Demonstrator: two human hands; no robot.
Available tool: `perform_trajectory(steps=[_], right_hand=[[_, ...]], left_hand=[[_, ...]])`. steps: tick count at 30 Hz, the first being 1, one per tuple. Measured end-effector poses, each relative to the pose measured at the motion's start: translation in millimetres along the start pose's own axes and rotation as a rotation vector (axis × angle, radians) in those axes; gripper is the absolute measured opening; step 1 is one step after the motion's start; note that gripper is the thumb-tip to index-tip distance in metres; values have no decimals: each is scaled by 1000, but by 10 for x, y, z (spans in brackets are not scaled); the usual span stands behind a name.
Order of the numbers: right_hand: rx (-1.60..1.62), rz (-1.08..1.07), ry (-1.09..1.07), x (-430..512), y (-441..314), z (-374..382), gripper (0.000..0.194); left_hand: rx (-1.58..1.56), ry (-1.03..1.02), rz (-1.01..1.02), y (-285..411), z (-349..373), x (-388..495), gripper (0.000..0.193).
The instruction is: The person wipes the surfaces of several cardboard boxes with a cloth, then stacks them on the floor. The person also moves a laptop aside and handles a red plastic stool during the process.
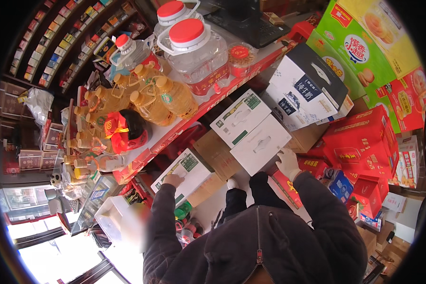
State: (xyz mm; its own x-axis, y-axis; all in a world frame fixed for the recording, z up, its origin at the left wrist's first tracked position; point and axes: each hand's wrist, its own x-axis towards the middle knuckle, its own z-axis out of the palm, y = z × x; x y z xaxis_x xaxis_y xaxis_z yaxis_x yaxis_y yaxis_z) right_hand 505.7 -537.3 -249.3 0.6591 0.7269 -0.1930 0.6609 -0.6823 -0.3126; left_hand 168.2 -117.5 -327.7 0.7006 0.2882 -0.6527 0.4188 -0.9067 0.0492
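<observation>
My left hand (174,180), bare, rests on the top of a white carton with green print (190,167), which stands on brown cardboard; its fingertips may be in the carton's handle slot, but I cannot tell. My right hand (287,163), in a pale glove, touches the near right corner of another white carton (261,147), its fingers spread. A similar white carton with green print (239,119) lies right against that one, farther from me. Brown cardboard boxes (218,154) are between the left carton and the right pair.
A red-edged counter (198,110) holds oil bottles (177,96), large clear jugs (198,53) and a dark bottle with a red ribbon (127,131). Milk cartons (300,88), red gift boxes (362,142) and snack boxes (358,49) crowd the right. Drink bottles (188,230) stand low at left.
</observation>
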Motion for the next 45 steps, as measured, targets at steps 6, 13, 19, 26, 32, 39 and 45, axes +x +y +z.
perform_trajectory(steps=[6, 13, 19, 26, 32, 39, 45], right_hand=[[142, 136, -20, -270, -1, -34, 34], [614, 77, 33, -197, -183, -275, 40], [1155, 171, -126, 114, -236, -587, 85], [1262, 137, 39, 748, -80, -698, 96], [1377, 176, -212, 1165, 203, -886, 95], [1534, 405, -355, 1763, 381, -856, 86], [1439, 455, -120, 2007, 437, -529, 46]], left_hand=[[-621, 206, -212, 759, -1277, -628, 35], [-795, 251, -58, 1448, -2474, -542, 41], [-793, 265, 66, 2044, -2930, -12, 41], [-770, 321, 128, 2484, -3012, 680, 39], [-763, 352, 123, 2671, -3009, 1062, 36], [-776, 351, 80, 2693, -2865, 1462, 39], [-865, 283, 11, 2772, -2849, 1735, 38]])
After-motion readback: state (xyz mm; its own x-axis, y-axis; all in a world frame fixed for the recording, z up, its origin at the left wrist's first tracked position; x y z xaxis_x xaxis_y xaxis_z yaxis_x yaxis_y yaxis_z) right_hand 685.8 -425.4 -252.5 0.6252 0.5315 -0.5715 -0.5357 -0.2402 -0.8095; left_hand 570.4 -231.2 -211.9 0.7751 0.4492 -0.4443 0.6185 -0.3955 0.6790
